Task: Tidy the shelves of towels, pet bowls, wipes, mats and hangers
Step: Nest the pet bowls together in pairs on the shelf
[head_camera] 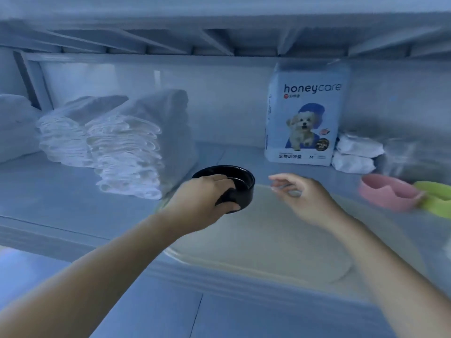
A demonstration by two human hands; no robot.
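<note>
My left hand (207, 196) grips a black pet bowl (240, 182) by its near rim, just over the back left end of a pale oval mat (263, 242) that lies on the shelf. My right hand (300, 193) hovers to the right of the bowl with its fingers loosely extended and nothing in it. A pink pet bowl (388, 191) and a green bowl (436, 201) sit at the right, both blurred. Two stacks of folded white towels (122, 147) stand at the left.
A tall honeycare pad pack (305, 118) stands against the back wall. Two white wipe packs (353, 154) are stacked to its right, beside something clear and blurred. The shelf above (219, 37) hangs low overhead. The shelf's front edge (73, 240) runs across below my arms.
</note>
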